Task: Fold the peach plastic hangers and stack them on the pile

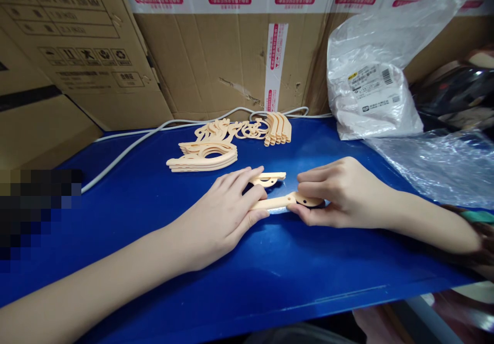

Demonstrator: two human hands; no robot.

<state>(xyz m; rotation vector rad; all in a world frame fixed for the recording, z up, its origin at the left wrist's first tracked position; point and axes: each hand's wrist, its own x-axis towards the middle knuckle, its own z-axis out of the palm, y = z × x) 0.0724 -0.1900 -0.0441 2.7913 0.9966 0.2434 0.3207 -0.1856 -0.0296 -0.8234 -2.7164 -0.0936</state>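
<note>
Pinching the left end of a long cream plastic piece (276, 203), the fingers (254, 195) and thumb of the left hand (216, 215) close around it over the middle of the blue counter (293, 282). The right hand (347, 195) pinches the rounded right end, its thumb in front and its fingers curled together behind. Whether the piece touches the counter is hard to tell. Just behind it, a second cream part (268, 179) sits by the left fingertips; I cannot tell whether they hold it. Farther back lie a stack of curved frames (204, 163), a heap of hooked pieces (218, 129) and a row of arched parts (278, 128). Behind these stands a cardboard box (227, 56), with a white plastic bag (372, 107) to the right.
</note>
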